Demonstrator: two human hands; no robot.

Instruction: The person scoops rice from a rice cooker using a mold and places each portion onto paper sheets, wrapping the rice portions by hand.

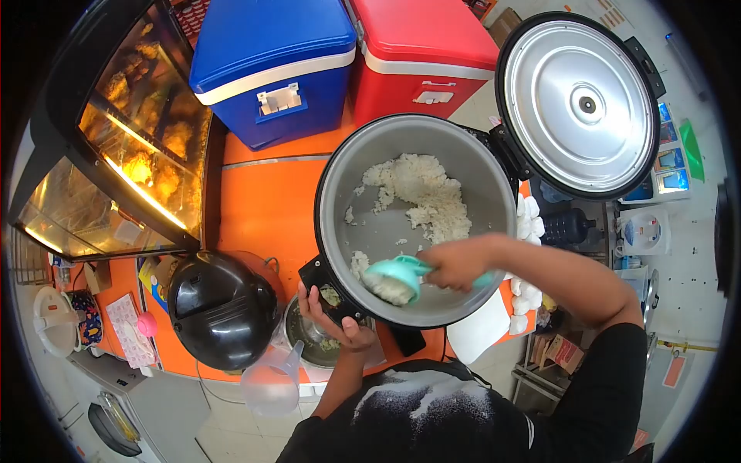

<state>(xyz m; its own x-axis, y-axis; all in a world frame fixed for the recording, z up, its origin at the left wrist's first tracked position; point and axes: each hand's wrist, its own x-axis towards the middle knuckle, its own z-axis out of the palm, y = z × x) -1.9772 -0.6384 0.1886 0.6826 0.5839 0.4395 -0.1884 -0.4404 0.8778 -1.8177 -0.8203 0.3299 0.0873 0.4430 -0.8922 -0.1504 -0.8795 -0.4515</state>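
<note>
A large rice cooker pot (340, 208) stands before me, its inside grey. Cooked rice (421, 189) lies clumped on the pot's far and right floor, with a small clump at the left. In my right hand (457, 265) is the handle of a turquoise scoop (397, 272), held inside the pot near its front wall. White rice fills at least part of the scoop's bowl. My left hand (340, 328) grips the cooker's black side handle (323, 287) at the front left. Below that handle, partly hidden, sits a metal bowl (297, 324) with some food remains.
The cooker's round lid (583, 104) stands raised at the right. Behind are a blue cooler (270, 69) and a red cooler (424, 54). A lit display case (139, 154) of fried food, a black-lidded cooker (220, 309) and a clear plastic jug (272, 382) are leftward. White wrapped bundles (529, 220) line the right.
</note>
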